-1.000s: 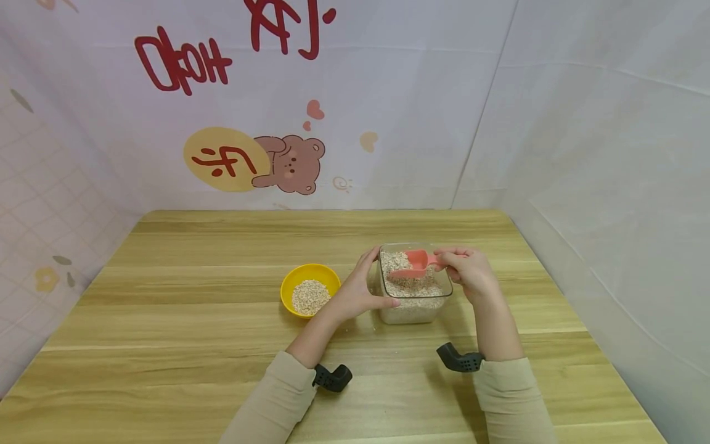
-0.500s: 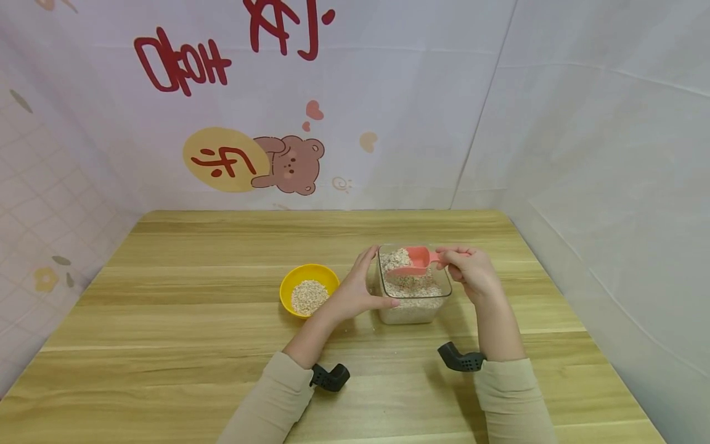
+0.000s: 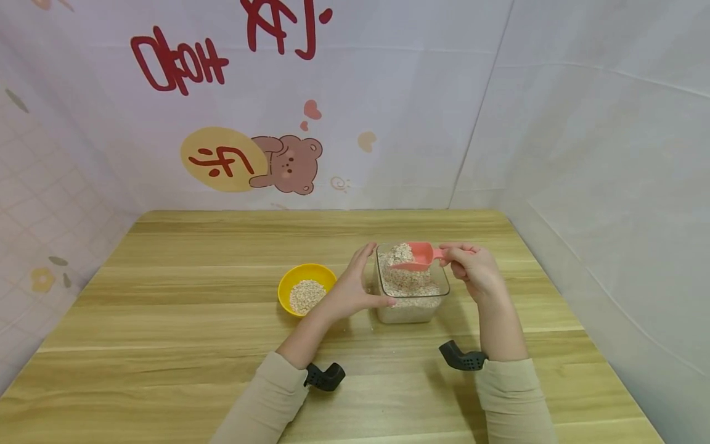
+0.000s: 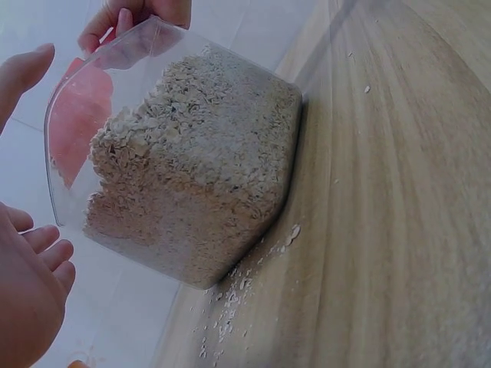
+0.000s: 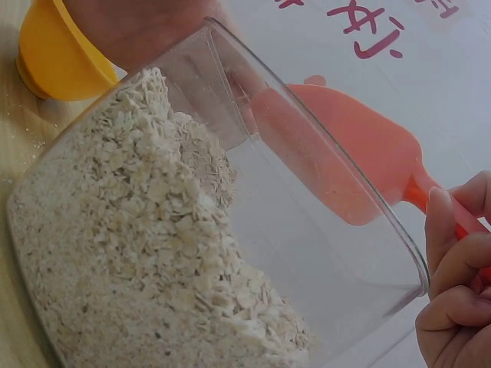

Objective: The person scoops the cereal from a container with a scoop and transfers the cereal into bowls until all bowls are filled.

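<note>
A pink scoop [image 3: 420, 256] heaped with oat flakes is held by its handle in my right hand [image 3: 475, 269], at the top of a clear square container [image 3: 407, 317]. Oat flakes [image 4: 192, 153] fill much of that container. My left hand [image 3: 350, 293] is spread along the container's left side, thumb near the front rim and fingers near the back corner. In the left wrist view its fingers [image 4: 54, 249] are fairly straight beside the rim; firm contact is not plain. Just left of that hand stands a yellow bowl [image 3: 285, 285] with some oat flakes inside.
Stray flakes [image 4: 230, 303] lie on the wooden table [image 3: 183, 333] beside the container. A white printed backdrop [image 3: 399, 123] closes off the back and both sides. Each wrist carries a black camera mount [image 3: 326, 377].
My right hand has raised the scoop slightly, with oat flakes heaped in it. The left hand stays beside the container, and the whole view has shifted a little.
</note>
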The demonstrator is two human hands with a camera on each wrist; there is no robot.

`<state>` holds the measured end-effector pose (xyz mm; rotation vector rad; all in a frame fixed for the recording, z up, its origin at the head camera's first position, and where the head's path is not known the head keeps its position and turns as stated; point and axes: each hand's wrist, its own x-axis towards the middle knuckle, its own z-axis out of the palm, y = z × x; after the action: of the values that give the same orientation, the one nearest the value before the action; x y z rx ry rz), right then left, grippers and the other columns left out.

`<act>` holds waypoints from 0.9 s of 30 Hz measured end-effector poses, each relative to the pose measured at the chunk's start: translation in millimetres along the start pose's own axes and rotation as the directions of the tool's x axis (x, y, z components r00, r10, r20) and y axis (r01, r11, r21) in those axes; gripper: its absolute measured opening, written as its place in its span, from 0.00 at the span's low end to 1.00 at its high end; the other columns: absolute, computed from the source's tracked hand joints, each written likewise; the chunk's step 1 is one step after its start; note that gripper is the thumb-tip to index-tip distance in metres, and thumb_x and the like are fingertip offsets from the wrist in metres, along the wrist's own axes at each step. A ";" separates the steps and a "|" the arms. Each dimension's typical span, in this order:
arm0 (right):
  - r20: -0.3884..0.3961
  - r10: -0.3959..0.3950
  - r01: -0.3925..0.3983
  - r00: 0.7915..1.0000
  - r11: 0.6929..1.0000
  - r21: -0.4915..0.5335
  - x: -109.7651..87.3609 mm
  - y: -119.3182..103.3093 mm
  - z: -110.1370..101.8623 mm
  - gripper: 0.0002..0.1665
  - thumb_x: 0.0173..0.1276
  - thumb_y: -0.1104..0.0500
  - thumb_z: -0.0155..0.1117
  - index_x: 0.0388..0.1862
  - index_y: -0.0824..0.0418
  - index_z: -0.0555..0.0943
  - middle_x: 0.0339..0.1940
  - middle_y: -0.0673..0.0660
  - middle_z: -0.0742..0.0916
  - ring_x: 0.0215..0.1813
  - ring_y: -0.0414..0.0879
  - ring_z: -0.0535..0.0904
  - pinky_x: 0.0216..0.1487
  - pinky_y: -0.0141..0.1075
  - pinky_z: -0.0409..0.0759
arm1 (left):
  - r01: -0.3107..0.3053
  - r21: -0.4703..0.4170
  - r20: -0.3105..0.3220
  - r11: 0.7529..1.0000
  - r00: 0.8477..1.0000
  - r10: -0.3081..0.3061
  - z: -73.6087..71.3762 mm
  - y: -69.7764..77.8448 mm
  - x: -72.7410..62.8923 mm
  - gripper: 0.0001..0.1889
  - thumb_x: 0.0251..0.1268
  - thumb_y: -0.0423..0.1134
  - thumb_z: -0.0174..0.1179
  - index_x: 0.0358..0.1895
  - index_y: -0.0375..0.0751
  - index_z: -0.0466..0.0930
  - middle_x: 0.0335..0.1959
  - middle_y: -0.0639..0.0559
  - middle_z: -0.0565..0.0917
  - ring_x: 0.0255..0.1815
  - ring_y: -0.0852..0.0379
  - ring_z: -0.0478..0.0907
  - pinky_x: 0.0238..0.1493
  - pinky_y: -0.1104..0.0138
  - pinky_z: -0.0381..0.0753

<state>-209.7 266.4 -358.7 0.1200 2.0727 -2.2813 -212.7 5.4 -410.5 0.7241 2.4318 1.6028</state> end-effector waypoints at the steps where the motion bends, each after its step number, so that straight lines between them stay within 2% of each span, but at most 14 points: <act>1: -0.002 0.000 0.000 1.000 1.000 0.002 0.0 -0.3 0.0 0.08 0.67 0.70 0.56 0.39 0.66 0.82 0.16 0.50 0.83 0.14 0.36 0.60 0.18 0.28 0.53 | -0.003 -0.002 -0.002 1.000 1.000 0.003 -0.5 0.0 -0.4 0.61 0.42 0.56 0.76 0.77 0.59 0.41 0.77 0.58 0.43 0.75 0.50 0.45 0.67 0.45 0.54; 5: -0.004 0.001 -0.001 1.000 1.000 0.016 -0.4 -1.0 0.2 0.11 0.67 0.70 0.55 0.34 0.60 0.84 0.16 0.50 0.83 0.14 0.36 0.60 0.19 0.28 0.53 | -0.006 -0.004 -0.008 1.000 1.000 0.006 -2.6 1.6 -2.3 0.61 0.42 0.56 0.76 0.77 0.60 0.41 0.77 0.58 0.43 0.75 0.50 0.46 0.67 0.44 0.54; 9: -0.002 -0.002 0.002 1.000 0.999 0.034 -1.6 -1.5 1.1 0.13 0.67 0.71 0.55 0.31 0.58 0.85 0.16 0.50 0.83 0.15 0.36 0.61 0.18 0.27 0.54 | -0.010 -0.012 -0.014 1.000 1.000 0.010 -5.5 4.6 -3.8 0.61 0.42 0.55 0.76 0.77 0.62 0.42 0.77 0.59 0.44 0.75 0.50 0.46 0.66 0.43 0.54; 21: -0.014 -0.025 0.026 1.000 0.999 0.040 -5.0 -4.4 5.6 0.10 0.66 0.71 0.55 0.36 0.64 0.84 0.16 0.50 0.83 0.14 0.36 0.60 0.18 0.28 0.55 | 0.000 0.005 -0.036 1.000 0.999 0.000 -15.0 9.8 -9.7 0.61 0.40 0.55 0.77 0.76 0.65 0.42 0.76 0.60 0.44 0.74 0.49 0.48 0.65 0.43 0.55; 27: -0.025 -0.031 0.032 0.999 0.999 0.037 -7.4 -6.8 9.2 0.11 0.66 0.71 0.55 0.36 0.64 0.84 0.16 0.50 0.83 0.13 0.37 0.61 0.17 0.28 0.55 | 0.010 0.010 -0.041 1.000 0.999 -0.010 -20.1 11.5 -14.9 0.60 0.41 0.53 0.77 0.76 0.65 0.43 0.77 0.59 0.45 0.74 0.48 0.49 0.65 0.41 0.56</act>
<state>-203.2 257.9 -350.3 0.1185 2.0589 -2.3496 -203.5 -14.6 -393.9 0.6857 2.4699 1.6186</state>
